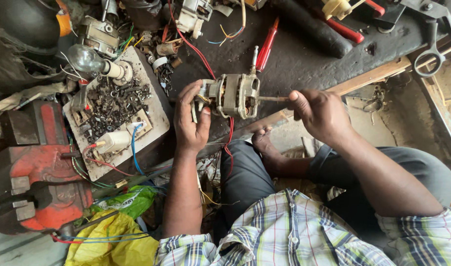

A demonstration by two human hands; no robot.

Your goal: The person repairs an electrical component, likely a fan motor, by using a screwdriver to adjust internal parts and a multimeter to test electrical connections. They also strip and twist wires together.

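The small motor is clasped by the left hand; its shaft is pinched by the right hand; dangling red wires could be snagged

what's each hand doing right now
Left hand: closed on the motor body.
Right hand: closed, pinching the motor's shaft.
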